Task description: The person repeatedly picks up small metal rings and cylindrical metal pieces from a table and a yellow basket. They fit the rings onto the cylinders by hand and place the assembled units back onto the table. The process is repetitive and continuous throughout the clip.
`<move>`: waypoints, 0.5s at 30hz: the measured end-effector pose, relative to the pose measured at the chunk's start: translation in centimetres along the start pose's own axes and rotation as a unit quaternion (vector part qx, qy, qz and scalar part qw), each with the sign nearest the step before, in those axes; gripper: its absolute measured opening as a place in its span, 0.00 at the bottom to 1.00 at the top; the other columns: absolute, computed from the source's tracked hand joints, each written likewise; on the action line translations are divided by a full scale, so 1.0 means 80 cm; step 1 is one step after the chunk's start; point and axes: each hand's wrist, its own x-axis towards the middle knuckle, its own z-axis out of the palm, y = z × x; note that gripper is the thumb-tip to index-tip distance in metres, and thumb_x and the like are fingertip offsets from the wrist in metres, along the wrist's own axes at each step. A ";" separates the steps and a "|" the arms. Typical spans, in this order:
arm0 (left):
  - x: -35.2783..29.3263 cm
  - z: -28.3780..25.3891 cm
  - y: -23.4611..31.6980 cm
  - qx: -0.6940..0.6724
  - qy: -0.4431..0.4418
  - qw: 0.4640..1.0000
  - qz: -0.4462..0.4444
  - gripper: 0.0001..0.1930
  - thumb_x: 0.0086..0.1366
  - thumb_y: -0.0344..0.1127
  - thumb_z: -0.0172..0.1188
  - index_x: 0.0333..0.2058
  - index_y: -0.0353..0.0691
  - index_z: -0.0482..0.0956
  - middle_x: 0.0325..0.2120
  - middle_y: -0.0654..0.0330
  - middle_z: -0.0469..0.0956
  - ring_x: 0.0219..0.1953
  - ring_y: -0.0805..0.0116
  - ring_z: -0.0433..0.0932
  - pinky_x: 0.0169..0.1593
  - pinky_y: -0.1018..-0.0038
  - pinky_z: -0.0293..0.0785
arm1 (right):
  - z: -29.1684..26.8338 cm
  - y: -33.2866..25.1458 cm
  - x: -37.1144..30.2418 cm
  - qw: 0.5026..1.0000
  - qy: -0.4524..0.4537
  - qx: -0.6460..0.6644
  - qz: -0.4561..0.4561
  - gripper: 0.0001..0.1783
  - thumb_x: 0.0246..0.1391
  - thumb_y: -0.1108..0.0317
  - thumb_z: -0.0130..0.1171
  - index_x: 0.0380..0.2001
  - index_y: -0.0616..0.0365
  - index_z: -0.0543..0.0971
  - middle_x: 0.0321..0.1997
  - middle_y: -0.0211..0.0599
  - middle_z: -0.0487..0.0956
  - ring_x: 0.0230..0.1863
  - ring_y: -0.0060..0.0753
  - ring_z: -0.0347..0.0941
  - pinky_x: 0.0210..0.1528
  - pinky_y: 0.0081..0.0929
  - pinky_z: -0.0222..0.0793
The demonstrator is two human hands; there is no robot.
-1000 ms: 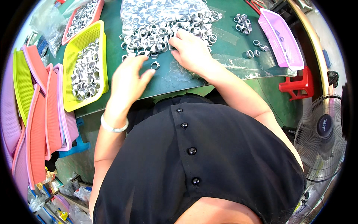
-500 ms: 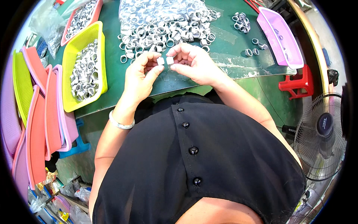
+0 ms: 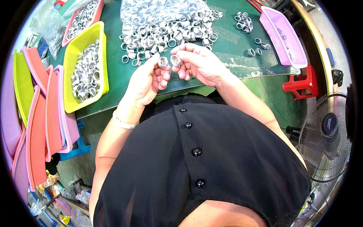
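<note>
Nearest the body, the left hand (image 3: pixel 146 80) and right hand (image 3: pixel 204 65) each pinch one grey ring between thumb and fingertips, the left ring (image 3: pixel 163 61) and right ring (image 3: pixel 175 60) upright side by side over the table (image 3: pixel 117 75), near its front edge, openings facing the wearer; this looks like a close check by eye, so a light grip low on each band would leave most surfaces visible; a slow, even turn should let light reach inside and outside alike; anything laid in the lime basket (image 3: pixel 105 68), off to the left, deserves a low release, not a toss; beyond the hands, the heap (image 3: pixel 166 36) lies near, so knuckles should clear its front pieces; farther right, the separate cluster (image 3: pixel 245 23) is best left unmixed.
</note>
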 end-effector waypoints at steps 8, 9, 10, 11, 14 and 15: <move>0.010 -0.002 -0.013 -0.108 -0.012 0.994 -0.008 0.16 0.62 0.42 0.44 0.36 0.33 0.72 0.30 0.54 0.75 0.32 0.65 0.76 0.31 0.76 0.73 | 0.005 0.002 0.001 0.957 0.007 -0.263 -0.124 0.10 0.53 0.66 0.52 0.34 0.62 0.75 0.23 0.26 0.74 0.19 0.14 0.64 0.22 0.13 0.61; 0.008 -0.001 -0.012 -0.104 -0.021 0.994 -0.012 0.16 0.62 0.42 0.46 0.36 0.33 0.72 0.30 0.56 0.74 0.29 0.67 0.75 0.28 0.78 0.71 | -0.003 0.012 0.007 0.935 0.036 -0.306 -0.178 0.10 0.53 0.66 0.52 0.34 0.62 0.75 0.23 0.26 0.74 0.20 0.14 0.64 0.22 0.14 0.61; 0.008 -0.002 -0.011 -0.074 0.002 0.997 -0.005 0.15 0.62 0.42 0.47 0.36 0.34 0.72 0.29 0.57 0.74 0.28 0.68 0.74 0.27 0.79 0.69 | -0.008 0.018 0.011 0.907 0.064 -0.347 -0.230 0.10 0.52 0.67 0.53 0.34 0.62 0.75 0.23 0.25 0.74 0.20 0.15 0.64 0.23 0.15 0.61; 0.008 -0.004 -0.010 -0.045 0.025 0.999 0.003 0.15 0.62 0.41 0.48 0.36 0.34 0.73 0.28 0.59 0.74 0.27 0.70 0.73 0.26 0.80 0.68 | -0.005 0.003 0.006 0.857 0.114 -0.459 -0.205 0.09 0.51 0.69 0.53 0.36 0.61 0.74 0.24 0.28 0.74 0.22 0.16 0.64 0.26 0.16 0.62; 0.008 0.000 -0.006 0.143 0.101 0.980 0.094 0.11 0.60 0.38 0.52 0.35 0.37 0.74 0.24 0.65 0.72 0.23 0.75 0.69 0.23 0.83 0.62 | -0.028 0.009 0.016 0.681 0.171 -0.636 -0.321 0.10 0.45 0.73 0.55 0.35 0.59 0.74 0.29 0.37 0.73 0.30 0.35 0.71 0.33 0.26 0.67; 0.014 -0.003 -0.005 0.240 0.113 0.952 0.151 0.11 0.60 0.38 0.53 0.36 0.37 0.74 0.24 0.65 0.72 0.23 0.76 0.69 0.23 0.82 0.62 | -0.028 0.007 0.016 0.664 0.171 -0.659 -0.309 0.10 0.44 0.72 0.55 0.34 0.59 0.74 0.30 0.37 0.72 0.32 0.37 0.70 0.34 0.28 0.67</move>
